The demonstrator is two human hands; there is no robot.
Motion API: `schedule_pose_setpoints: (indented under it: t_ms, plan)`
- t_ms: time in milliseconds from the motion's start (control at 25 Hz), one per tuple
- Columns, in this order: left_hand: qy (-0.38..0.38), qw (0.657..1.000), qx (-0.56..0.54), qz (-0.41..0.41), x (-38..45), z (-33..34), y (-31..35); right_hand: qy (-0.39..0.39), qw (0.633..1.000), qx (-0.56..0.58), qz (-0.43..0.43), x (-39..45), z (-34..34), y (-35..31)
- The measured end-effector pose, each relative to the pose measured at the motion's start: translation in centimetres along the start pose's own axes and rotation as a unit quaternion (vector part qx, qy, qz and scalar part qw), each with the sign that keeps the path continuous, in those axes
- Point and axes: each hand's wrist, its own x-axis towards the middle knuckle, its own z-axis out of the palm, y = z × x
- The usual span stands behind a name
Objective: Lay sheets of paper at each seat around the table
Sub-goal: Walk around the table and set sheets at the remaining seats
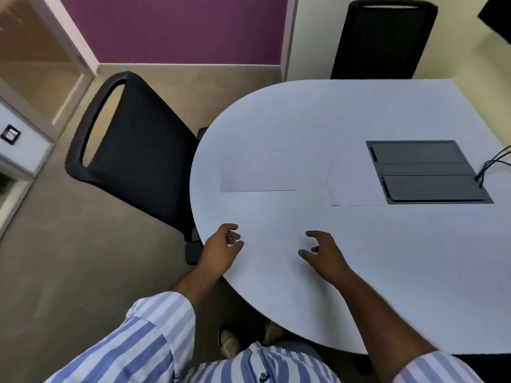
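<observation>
Two sheets of paper lie flat on the white bench (359, 111). The left sheet (258, 172) sits in front of the near black chair (132, 150) at the rounded end. The other sheet (355, 179) lies toward the middle, its right edge just beside the dark cable hatch (427, 172) set into the bench top. A second chair (383, 40) stands at the far side, and no paper shows in front of it.

Both hands hover low over the near part of the bench, well short of either sheet. The left hand (224, 246) is at the bench edge with its fingers (233, 236) loosely curled and apart, holding nothing. The right hand (323, 251) is further in, fingers (312, 234) spread and bent, also empty. Whether the fingertips touch the surface cannot be told.

No spare stack of paper is in view, so the next sheets probably have to come from somewhere out of frame.

The main risk is the paper's colour: it nearly matches the bench, and the edges are faint, so a seat could be counted as served when it is not. The middle sheet also belongs to no obvious seat and may need shifting. A careless sweep of either forearm across the bench could slide the thin sheets out of line or off the rounded edge.
</observation>
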Motion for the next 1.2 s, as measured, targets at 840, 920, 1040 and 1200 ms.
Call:
schedule_pose_setpoints:
  t_ms: [840,920,1040,1200]
  plan:
    - [0.155,0.978,-0.082,-0.114,-1.7,-16.2,-11.2,-0.172,0.978,-0.070,-0.097,3.6,14.3,-17.1]
    - [0.077,0.983,-0.100,-0.136,-1.0,-19.7,-13.8,-0.150,0.979,-0.096,-0.103,3.0,16.8,-18.5]
    - [-0.036,0.986,-0.060,-0.153,-0.5,-26.2,-18.3,-0.131,0.984,-0.101,-0.069,0.9,21.1,-21.0]
    - [-0.020,0.991,-0.029,-0.127,0.5,-34.0,-21.4,-0.100,0.991,-0.084,-0.030,-1.9,24.9,-25.0]
